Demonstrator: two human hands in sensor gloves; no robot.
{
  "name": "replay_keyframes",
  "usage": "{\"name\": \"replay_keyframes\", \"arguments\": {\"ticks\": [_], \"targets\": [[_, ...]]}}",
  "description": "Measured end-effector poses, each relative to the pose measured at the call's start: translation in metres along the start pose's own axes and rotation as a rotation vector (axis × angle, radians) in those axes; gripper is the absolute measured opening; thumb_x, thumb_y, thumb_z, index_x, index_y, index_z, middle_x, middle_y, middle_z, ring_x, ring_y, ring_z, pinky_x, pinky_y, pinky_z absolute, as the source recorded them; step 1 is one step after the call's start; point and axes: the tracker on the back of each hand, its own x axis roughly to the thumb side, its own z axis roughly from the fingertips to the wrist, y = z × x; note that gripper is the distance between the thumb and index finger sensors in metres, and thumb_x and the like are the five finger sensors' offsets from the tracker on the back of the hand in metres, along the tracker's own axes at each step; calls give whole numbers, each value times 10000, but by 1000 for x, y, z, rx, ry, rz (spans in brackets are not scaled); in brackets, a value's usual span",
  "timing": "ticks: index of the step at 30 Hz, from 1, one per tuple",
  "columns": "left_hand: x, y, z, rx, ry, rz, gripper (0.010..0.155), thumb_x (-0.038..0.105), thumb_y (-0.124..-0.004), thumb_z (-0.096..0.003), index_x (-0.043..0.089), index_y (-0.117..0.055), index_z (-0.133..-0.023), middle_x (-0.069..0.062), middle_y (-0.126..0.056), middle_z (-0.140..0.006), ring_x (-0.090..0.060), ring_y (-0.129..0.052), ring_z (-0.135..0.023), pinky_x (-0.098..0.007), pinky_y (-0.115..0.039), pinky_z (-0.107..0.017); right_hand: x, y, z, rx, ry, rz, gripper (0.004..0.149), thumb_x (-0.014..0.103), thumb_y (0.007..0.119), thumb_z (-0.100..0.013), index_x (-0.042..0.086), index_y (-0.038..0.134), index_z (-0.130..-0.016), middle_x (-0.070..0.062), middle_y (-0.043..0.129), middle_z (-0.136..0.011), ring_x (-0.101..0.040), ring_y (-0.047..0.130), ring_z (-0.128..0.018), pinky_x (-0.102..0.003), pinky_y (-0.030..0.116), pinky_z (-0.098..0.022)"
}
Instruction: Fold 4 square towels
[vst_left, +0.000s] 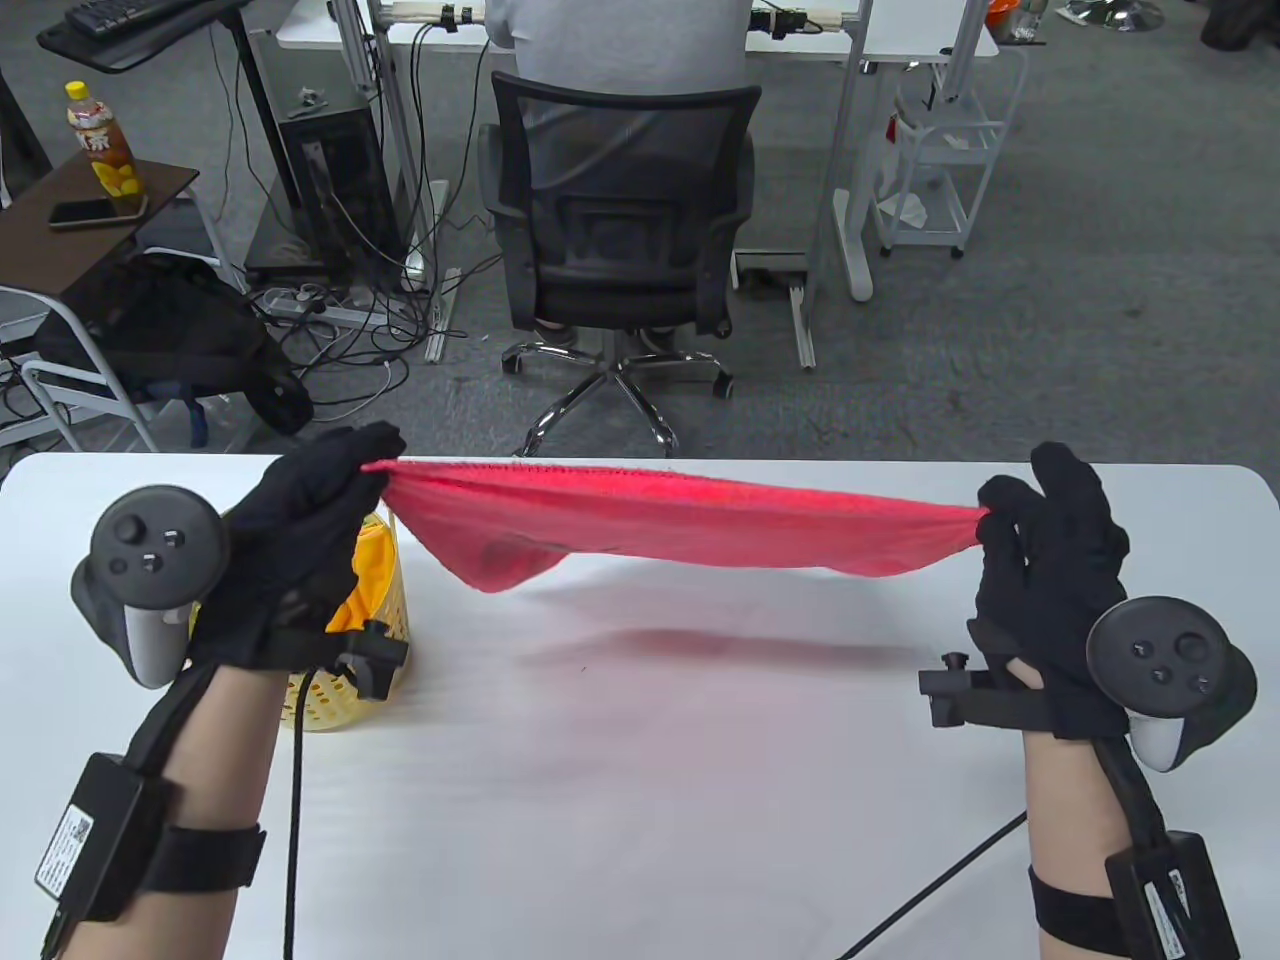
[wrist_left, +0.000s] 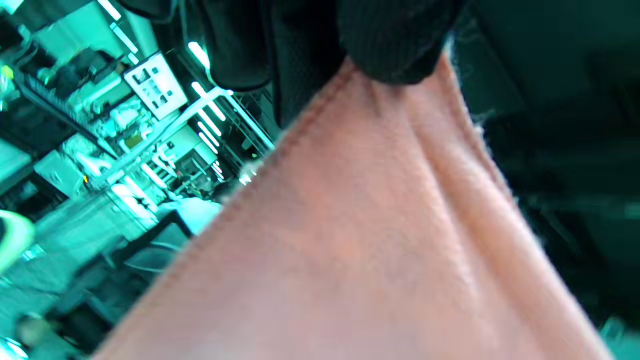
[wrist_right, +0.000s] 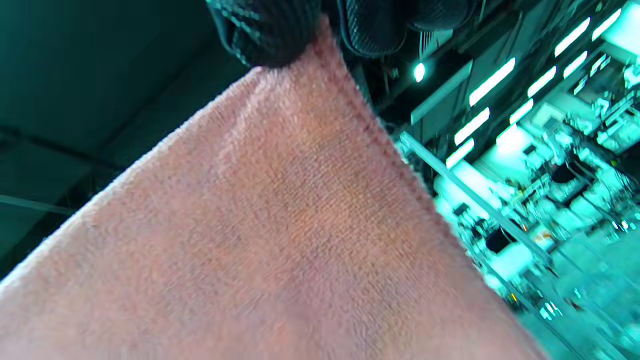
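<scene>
A red square towel (vst_left: 680, 520) hangs stretched in the air above the white table (vst_left: 640, 780), its top edge taut between both hands. My left hand (vst_left: 372, 462) pinches its left corner. My right hand (vst_left: 985, 512) pinches its right corner. The cloth sags in the middle and casts a shadow on the table. In the left wrist view the towel (wrist_left: 360, 240) fills the frame under my gloved fingertips (wrist_left: 395, 55). In the right wrist view the towel (wrist_right: 280, 230) hangs from my fingertips (wrist_right: 270, 40).
A yellow perforated basket (vst_left: 365, 640) with yellow cloth inside stands on the table under my left hand. Beyond the table's far edge are an office chair (vst_left: 620, 230) with a seated person, desks and cables. A black cable (vst_left: 930, 890) crosses the table's near right.
</scene>
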Motion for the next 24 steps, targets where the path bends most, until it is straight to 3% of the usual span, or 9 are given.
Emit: {"name": "replay_keyframes", "arguments": {"ticks": [3,8,13,16,19,21,24], "targets": [[-27,-31,41,-110,-11,-160,420,437,-803,-504,398,-887,-913,86,-941,-918,-256,-795,-1044,-579,-521,-841,-34,26,30,161,62,52,380,202,756,-504,110,870,-854,-336,531,-1148,-598,427,-1020,-851,287,-591],[-75,-84,110,-313,48,-224,428,420,-812,-510,355,-889,-925,49,-938,-928,-286,-804,-1033,-589,-527,-832,-85,65,95,429,133,176,377,199,763,-502,106,878,-849,-363,499,-1146,-619,389,-1006,-853,274,-571],[-89,-98,165,-436,13,-339,429,429,-812,-505,344,-900,-917,43,-951,-918,-293,-817,-1025,-589,-536,-828,-102,67,151,579,152,216,378,204,766,-502,102,880,-848,-363,490,-1149,-620,381,-1004,-851,268,-567],[-84,-91,187,-474,-18,-373,431,439,-807,-504,346,-900,-914,48,-952,-918,-291,-819,-1026,-588,-540,-827,-98,52,179,647,179,185,379,201,766,-507,94,877,-853,-364,488,-1152,-623,373,-1008,-853,256,-569],[-79,-86,202,-495,-28,-349,433,446,-804,-508,347,-898,-918,47,-954,-919,-291,-828,-1021,-589,-544,-826,-94,39,192,644,184,171,379,199,769,-511,85,879,-855,-366,501,-1151,-623,384,-1010,-855,255,-570],[-78,-88,203,-482,-32,-357,434,453,-800,-511,355,-891,-924,51,-948,-927,-285,-832,-1019,-583,-543,-830,-95,37,192,630,192,189,381,200,770,-512,82,879,-857,-366,507,-1150,-625,391,-1009,-856,255,-568],[-83,-100,186,-489,76,-398,437,463,-780,-529,379,-854,-951,59,-915,-962,-273,-807,-1037,-570,-522,-849,-100,46,177,604,219,195,383,201,768,-513,80,870,-862,-366,500,-1150,-624,387,-1009,-855,252,-569]]}}
